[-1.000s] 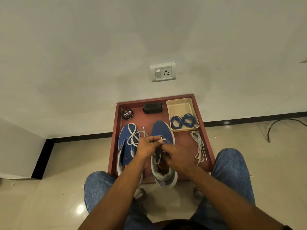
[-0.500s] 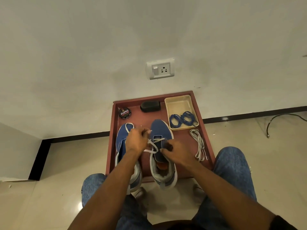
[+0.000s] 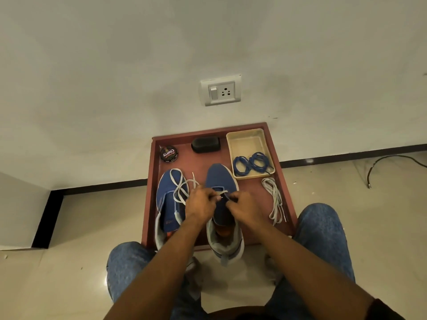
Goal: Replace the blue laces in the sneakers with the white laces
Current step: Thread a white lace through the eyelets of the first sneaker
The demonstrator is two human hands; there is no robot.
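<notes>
Currently both hands are working over the right sneaker: the left hand is pinching the white lace, the right hand is gripping beside the eyelets. Slack trailing over the left sneaker is risking a snag or uneven pull. Nearby, the blue laces are lying in a tray, a spare lace alongside.

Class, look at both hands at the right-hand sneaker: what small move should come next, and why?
Probably draw the white lace through the eyelet and pull it snug. Both the left hand and right hand pinch it over the right sneaker, where only one crossing shows near the toe. The blue laces already lie in the beige tray, and slack trails over the left sneaker.
</notes>
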